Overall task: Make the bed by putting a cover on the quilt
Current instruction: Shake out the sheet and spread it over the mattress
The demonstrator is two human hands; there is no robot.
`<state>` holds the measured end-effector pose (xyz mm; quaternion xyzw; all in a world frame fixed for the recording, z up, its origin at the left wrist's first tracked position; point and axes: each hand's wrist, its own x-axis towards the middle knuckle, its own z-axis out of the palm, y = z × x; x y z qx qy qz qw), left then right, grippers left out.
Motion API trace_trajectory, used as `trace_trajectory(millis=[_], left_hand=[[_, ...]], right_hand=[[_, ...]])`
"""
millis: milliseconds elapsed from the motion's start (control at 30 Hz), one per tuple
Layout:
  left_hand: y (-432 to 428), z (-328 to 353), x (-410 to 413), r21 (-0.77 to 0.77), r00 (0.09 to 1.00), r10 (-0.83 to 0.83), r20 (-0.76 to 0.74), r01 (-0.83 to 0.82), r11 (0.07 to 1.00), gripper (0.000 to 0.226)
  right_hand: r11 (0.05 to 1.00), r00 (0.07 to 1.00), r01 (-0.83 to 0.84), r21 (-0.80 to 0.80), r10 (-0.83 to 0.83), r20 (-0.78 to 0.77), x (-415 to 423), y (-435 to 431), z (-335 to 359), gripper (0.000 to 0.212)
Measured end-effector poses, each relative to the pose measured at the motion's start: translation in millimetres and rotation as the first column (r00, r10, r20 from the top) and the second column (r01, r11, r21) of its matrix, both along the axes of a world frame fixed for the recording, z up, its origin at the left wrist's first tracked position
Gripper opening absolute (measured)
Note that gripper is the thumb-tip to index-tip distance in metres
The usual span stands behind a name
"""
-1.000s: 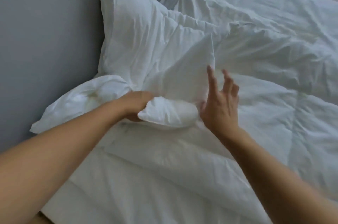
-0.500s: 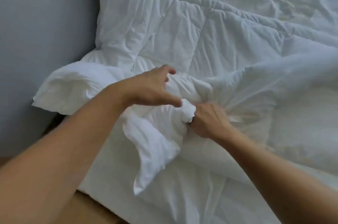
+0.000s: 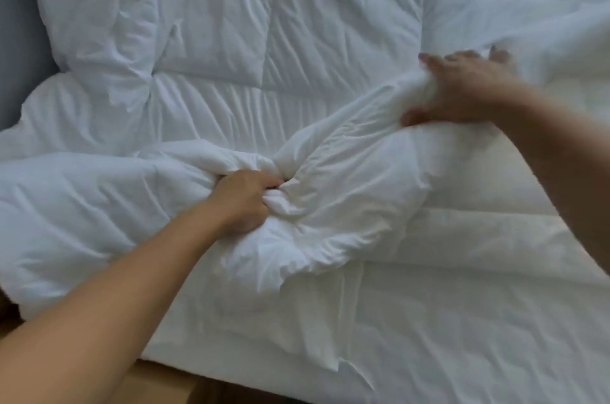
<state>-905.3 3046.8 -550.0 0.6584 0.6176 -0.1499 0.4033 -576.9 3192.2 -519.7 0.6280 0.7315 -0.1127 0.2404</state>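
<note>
Since half a second ago our hands have drawn apart: the right hand [image 3: 462,93], which sat clenched just beside the left, is now swung out to the right, and the left hand [image 3: 242,202], then hovering spread, has closed on cloth. From the head view, we see the left fingers [image 3: 264,181] curled tight into a bunch of white fabric near the bed's near edge. The right fingers [image 3: 468,58] are wrapped round a gathered rope of the same fabric, but that hand is blurred with motion, so we cannot tell exactly how each finger lies. Between the two hands the cover [image 3: 346,142] runs as a taut, twisted ridge. The quilt [image 3: 231,40], with its stitched boxes, lies spread across the bed beyond and to the left of the hands, reaching the grey wall [image 3: 19,40]. Whether its corner sits inside the left-hand bunch we cannot tell, white on white. A strip of wooden bed frame [image 3: 158,384] shows below. We judge the step in hand to be running along the cover's edge to find or seat a corner. To do it well, we keep the left hand as a firm anchor and let the right slide along the hem rather than yank it. We keep the edge untwisted and check that cover and quilt are pinched together before shaking anything flat.
</note>
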Motion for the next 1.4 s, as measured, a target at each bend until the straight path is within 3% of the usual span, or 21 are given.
trace_trajectory(millis=[133,233,333,400,467,567,633,667,700,767,833,900,1000,1067,1100,1167,1233,1267,1300,1333,1400], left_hand=[[-1,24,13,-0.157,0.983,-0.16,-0.091,0.145,0.977,0.049],[-10,42,41,-0.036,0.953,-0.261,-0.156,0.258,0.965,0.041],[-16,59,100,0.234,0.947,-0.247,-0.206,0.293,0.927,0.078],[-15,52,151,0.341,0.918,-0.361,-0.165,0.397,0.852,0.109],[-22,27,199,0.25,0.869,-0.49,-0.07,0.491,0.834,0.123],[-58,-22,245,-0.116,0.8,-0.587,0.124,0.599,0.792,0.096],[-87,-41,257,-0.199,0.761,-0.635,0.134,0.649,0.735,0.068],[-98,-46,260,-0.19,0.734,-0.67,0.116,0.678,0.71,0.059],[-105,-48,264,-0.183,0.706,-0.701,0.099,0.705,0.685,0.055],[-113,-45,276,-0.19,0.653,-0.754,0.078,0.752,0.631,0.049],[-115,-41,291,-0.214,0.605,-0.793,0.071,0.786,0.58,0.05],[-110,-33,307,-0.272,0.641,-0.755,0.138,0.758,0.593,0.059],[-106,-29,339,-0.327,0.834,-0.394,0.387,0.523,0.787,0.09],[-111,-31,372,-0.251,0.857,-0.19,0.479,0.341,0.906,0.121],[-117,-31,393,-0.209,0.849,-0.176,0.499,0.315,0.926,0.129],[-133,-33,438,-0.151,0.8,-0.289,0.527,0.422,0.894,0.128],[-162,-43,480,-0.085,0.709,-0.507,0.49,0.618,0.782,0.118],[-181,-49,497,-0.052,0.643,-0.628,0.438,0.715,0.697,0.111],[-201,-56,511,-0.026,0.571,-0.732,0.372,0.795,0.606,0.106],[-222,-63,523,0.001,0.5,-0.808,0.31,0.85,0.527,0.103],[-255,-74,540,0.059,0.443,-0.856,0.264,0.879,0.473,0.099]], right_hand=[[0.982,0.986,0.113,-0.15,-0.129,-0.102,24,-41,-41,0.09],[0.974,0.961,0.211,-0.08,-0.222,-0.166,35,-110,-60,0.079],[0.924,0.912,0.327,-0.199,-0.363,-0.189,45,-185,-72,0.067],[0.879,0.87,0.352,-0.321,-0.434,-0.233,42,-231,-68,0.055],[0.824,0.795,0.343,-0.451,-0.511,-0.328,40,-257,-51,0.038],[0.666,0.567,0.343,-0.663,-0.709,-0.419,63,-257,-21,0.009],[0.611,0.5,0.399,-0.684,-0.77,-0.397,90,-232,-11,0.029],[0.667,0.549,0.452,-0.592,-0.731,-0.405,108,-212,-16,0.039],[0.759,0.672,0.473,-0.446,-0.639,-0.374,126,-190,-26,0.047],[0.855,0.841,0.467,-0.228,-0.509,-0.184,162,-159,-47,0.07],[0.769,0.778,0.601,-0.22,-0.625,-0.06,195,-141,-62,0.092],[0.689,0.715,0.69,-0.222,-0.697,0.057,225,-146,-67,0.096],[0.669,0.723,0.691,-0.274,-0.649,0.237,281,-193,-70,0.081],[0.602,0.704,0.706,-0.374,-0.652,0.28,313,-253,-64,0.073],[0.537,0.664,0.727,-0.427,-0.709,0.239,326,-286,-58,0.064],[0.32,0.418,0.809,-0.493,-0.903,0.099,344,-351,-47,0.048],[-0.087,-0.139,0.849,-0.521,-0.988,-0.063,354,-412,-42,0.06],[-0.308,-0.439,0.763,-0.569,-0.893,-0.105,364,-438,-41,0.072],[-0.442,-0.663,0.619,-0.649,-0.737,-0.131,378,-461,-46,0.082],[-0.492,-0.813,0.462,-0.737,-0.568,-0.131,392,-480,-48,0.088],[-0.498,-0.973,0.196,-0.845,-0.203,-0.106,419,-512,-50,0.085]])
